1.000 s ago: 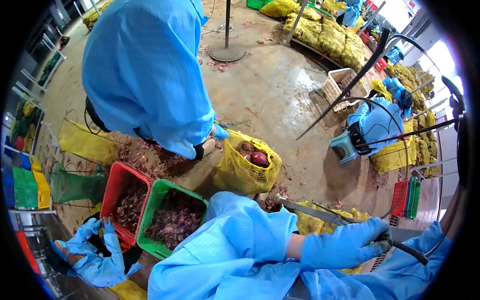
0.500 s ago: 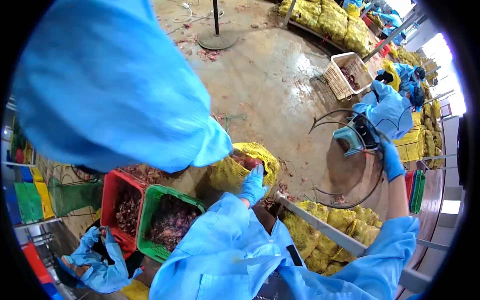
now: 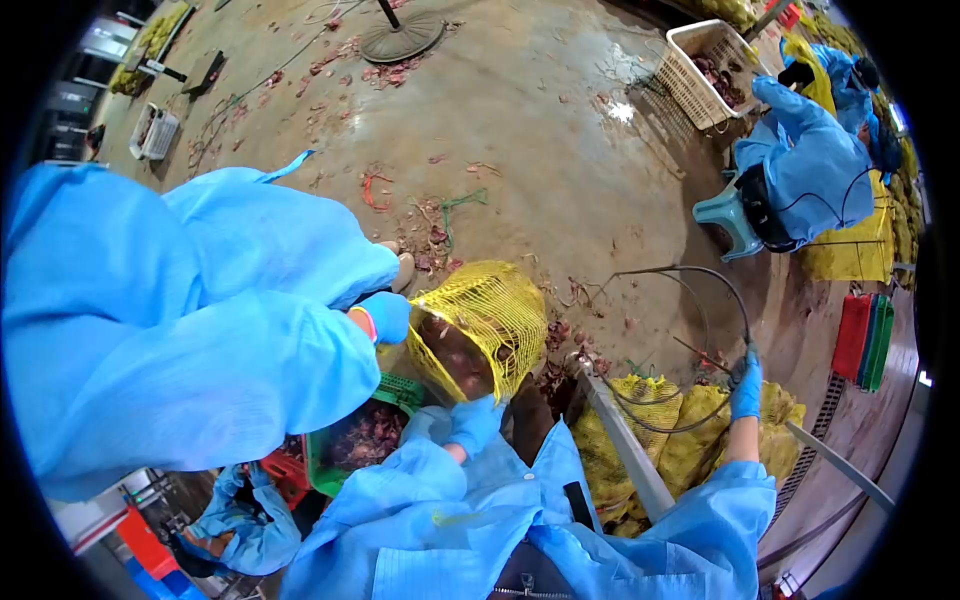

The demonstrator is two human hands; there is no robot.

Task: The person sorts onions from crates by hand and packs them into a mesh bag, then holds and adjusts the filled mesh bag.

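Note:
My left hand (image 3: 474, 425), in a blue glove, is closed on the near rim of a yellow mesh bag (image 3: 505, 305). The bag tilts on the floor, its mouth toward me, with dark reddish onions (image 3: 455, 360) inside. At the other side of its rim is a co-worker's blue-gloved hand (image 3: 385, 318). Out to the right, my right hand (image 3: 746, 385) is wrapped round a thin dark hoop (image 3: 735, 290), which looks like bent wire or tubing. The hoop hangs above filled yellow mesh sacks (image 3: 680, 410), apart from the bag.
A metal rail (image 3: 630, 445) runs beside my right arm. Left of me stands a green crate (image 3: 325, 465) of onion scraps. A co-worker in blue (image 3: 180, 310) leans in close; another person (image 3: 800, 165) sits by a cream basket (image 3: 680, 85). Onion skins litter the floor.
The bag has swung over, its mouth now toward me. My left hand has moved from the onions to its rim. The co-worker's hand has come into view at the bag; the hoop is lower.

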